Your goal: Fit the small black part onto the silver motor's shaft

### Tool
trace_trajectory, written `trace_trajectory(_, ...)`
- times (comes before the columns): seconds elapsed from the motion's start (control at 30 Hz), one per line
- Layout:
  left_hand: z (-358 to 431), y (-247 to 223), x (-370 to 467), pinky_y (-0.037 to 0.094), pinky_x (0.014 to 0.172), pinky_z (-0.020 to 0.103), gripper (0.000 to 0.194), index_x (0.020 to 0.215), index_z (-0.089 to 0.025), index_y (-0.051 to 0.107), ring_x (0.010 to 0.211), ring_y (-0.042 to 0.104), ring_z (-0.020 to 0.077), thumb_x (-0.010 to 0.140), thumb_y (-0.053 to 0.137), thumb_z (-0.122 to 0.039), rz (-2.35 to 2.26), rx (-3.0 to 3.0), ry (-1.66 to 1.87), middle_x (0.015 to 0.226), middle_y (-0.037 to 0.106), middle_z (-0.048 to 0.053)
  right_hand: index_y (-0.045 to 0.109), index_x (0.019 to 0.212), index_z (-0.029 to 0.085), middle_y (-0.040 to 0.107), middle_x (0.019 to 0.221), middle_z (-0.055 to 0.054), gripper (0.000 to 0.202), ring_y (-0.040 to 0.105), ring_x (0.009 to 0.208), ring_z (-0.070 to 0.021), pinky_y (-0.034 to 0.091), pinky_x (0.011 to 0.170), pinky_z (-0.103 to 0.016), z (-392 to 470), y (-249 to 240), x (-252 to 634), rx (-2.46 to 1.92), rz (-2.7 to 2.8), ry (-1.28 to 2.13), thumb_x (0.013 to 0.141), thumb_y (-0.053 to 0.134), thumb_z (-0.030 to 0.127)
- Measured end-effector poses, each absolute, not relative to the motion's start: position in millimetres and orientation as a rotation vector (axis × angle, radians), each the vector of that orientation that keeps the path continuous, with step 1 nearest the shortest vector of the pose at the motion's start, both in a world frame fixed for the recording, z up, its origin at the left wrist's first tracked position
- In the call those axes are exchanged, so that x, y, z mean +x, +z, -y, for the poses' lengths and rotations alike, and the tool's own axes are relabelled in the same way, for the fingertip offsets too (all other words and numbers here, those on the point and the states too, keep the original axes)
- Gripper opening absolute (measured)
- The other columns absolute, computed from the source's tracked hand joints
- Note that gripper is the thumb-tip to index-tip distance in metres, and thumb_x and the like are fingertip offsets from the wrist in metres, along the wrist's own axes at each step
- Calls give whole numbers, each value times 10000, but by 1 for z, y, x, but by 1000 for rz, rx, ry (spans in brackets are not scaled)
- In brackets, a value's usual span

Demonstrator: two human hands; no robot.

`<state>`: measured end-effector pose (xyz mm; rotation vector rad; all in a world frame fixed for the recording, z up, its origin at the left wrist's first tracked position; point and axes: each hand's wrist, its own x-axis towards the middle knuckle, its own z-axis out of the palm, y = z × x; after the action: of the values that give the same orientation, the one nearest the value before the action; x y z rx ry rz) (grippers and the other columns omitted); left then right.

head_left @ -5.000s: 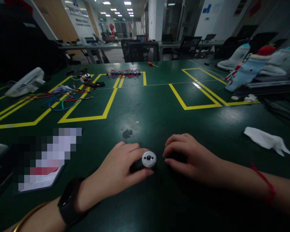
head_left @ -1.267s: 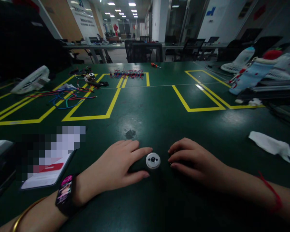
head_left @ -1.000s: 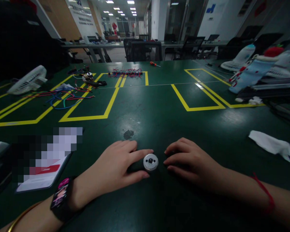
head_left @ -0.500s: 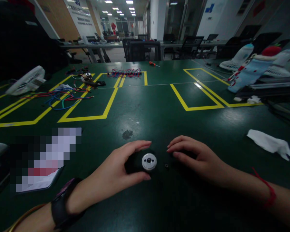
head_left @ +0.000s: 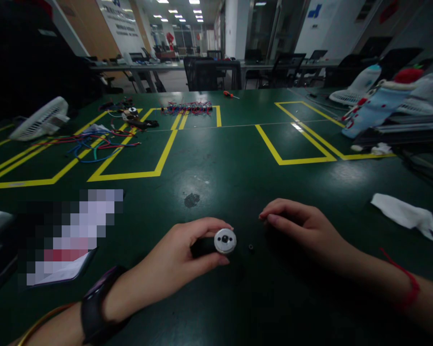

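A round silver metal part (head_left: 225, 241) has a dark centre hole and a smaller dark hole on each side. My left hand (head_left: 187, 250) curls around it from the left, fingers at its far edge and thumb at its near edge, closed on it. Just right of it, a tiny dark ring-like piece (head_left: 250, 248) lies on the green table (head_left: 216, 298), touched by neither hand. My right hand (head_left: 299, 223) rests to the right of that piece, fingers loosely bent and thumb close to them, with nothing visible in it.
A phone (head_left: 72, 240) with a blurred-out screen lies at left. White tissue (head_left: 407, 214) lies at right. Farther back are tangled wires (head_left: 94, 144), a white fan (head_left: 41, 120), an orange screwdriver (head_left: 230, 95), a blue plush figure (head_left: 375, 108) and yellow tape outlines (head_left: 306, 161).
My left hand's fingers and thumb have closed in on the round metal part, which stood between them with gaps. My right hand has drawn slightly right, its thumb nearer the fingers.
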<state>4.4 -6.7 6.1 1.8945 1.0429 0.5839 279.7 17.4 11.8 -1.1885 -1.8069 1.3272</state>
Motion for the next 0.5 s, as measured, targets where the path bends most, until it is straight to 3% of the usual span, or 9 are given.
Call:
trace_trajectory(0.27, 9, 8, 5, 505, 891, 284, 414, 1246, -316, 554, 1058, 629, 174, 868, 691, -220, -1028, 1903, 568, 1196, 657, -28, 681, 983, 262, 667, 927, 10, 131, 621, 853, -128, 472, 742, -256, -18, 11, 281, -1209, 1718, 1366, 928, 598, 347)
trace_trajectory(0.4, 8, 8, 5, 509, 873, 295, 397, 1243, -299, 559, 1042, 634, 187, 870, 685, -240, -1039, 1929, 563, 1182, 663, -12, 671, 1025, 235, 634, 1058, -32, 138, 606, 987, -155, 484, 863, -298, -16, 8, 280, -1057, 2101, 1173, 935, 572, 267)
trace_trajectory(0.5, 9, 8, 5, 509, 866, 293, 390, 1233, -288, 564, 1024, 641, 186, 866, 683, -232, -1045, 1936, 571, 1159, 672, -12, 641, 1141, 239, 567, 1239, -67, 264, 541, 1153, -200, 446, 985, -364, -12, 7, 277, -992, 2350, 986, 877, 634, 232)
